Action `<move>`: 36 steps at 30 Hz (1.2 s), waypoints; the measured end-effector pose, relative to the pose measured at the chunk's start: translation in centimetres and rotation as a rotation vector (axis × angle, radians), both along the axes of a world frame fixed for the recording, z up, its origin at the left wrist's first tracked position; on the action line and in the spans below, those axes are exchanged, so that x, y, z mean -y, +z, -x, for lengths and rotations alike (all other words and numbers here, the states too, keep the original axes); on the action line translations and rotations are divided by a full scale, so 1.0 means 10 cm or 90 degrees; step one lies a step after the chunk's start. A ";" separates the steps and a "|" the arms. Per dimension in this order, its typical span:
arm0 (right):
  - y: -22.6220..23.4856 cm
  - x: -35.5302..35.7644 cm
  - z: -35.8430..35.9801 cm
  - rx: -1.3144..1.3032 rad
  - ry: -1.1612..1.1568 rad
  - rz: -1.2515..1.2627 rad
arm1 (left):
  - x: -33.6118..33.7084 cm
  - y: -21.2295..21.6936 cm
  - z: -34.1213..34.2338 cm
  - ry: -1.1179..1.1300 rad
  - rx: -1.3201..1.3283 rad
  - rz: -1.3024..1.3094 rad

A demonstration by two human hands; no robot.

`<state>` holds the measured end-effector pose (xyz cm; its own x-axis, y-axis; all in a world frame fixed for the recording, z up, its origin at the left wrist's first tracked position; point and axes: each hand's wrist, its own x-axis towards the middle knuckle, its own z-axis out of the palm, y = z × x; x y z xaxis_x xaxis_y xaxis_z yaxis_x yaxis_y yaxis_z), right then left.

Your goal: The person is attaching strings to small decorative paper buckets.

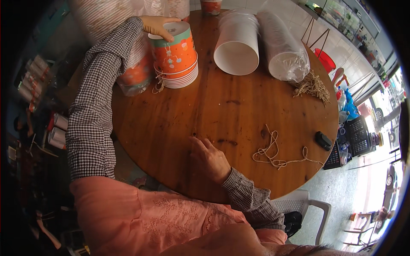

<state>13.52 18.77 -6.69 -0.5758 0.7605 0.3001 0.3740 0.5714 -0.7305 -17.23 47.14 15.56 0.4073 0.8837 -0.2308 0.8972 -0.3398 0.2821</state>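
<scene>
A stack of orange paper tubs (175,57) stands upside down near the far left edge of the round wooden table (239,170), the tubs nested one inside another with white rims showing at the bottom and a bit of string hanging beside them. The left hand (159,25) lies over the top tub's white base, fingers curled loosely on its far rim. The right hand (209,158) rests flat on the wood by the near edge, fingers together, holding nothing. Just left of the stack lies a clear bag of more orange tubs (134,72). Toward the far edge lie two sleeves of white tubs (260,45) on their sides, open mouths facing this way. A loose length of twine (277,154) curls near the right edge, beside a small black object (323,140).
</scene>
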 end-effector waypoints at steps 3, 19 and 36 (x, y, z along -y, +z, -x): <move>0.02 -0.01 -0.02 0.037 -0.005 0.019 | 0.12 -0.06 -0.14 -0.029 0.033 -0.007; -0.02 0.02 0.02 0.005 -0.003 -0.007 | 0.34 -0.53 0.19 0.006 0.101 -0.177; -0.16 -1.17 -1.11 -0.162 -0.483 -0.033 | 1.57 -2.85 -1.45 0.112 0.612 -0.286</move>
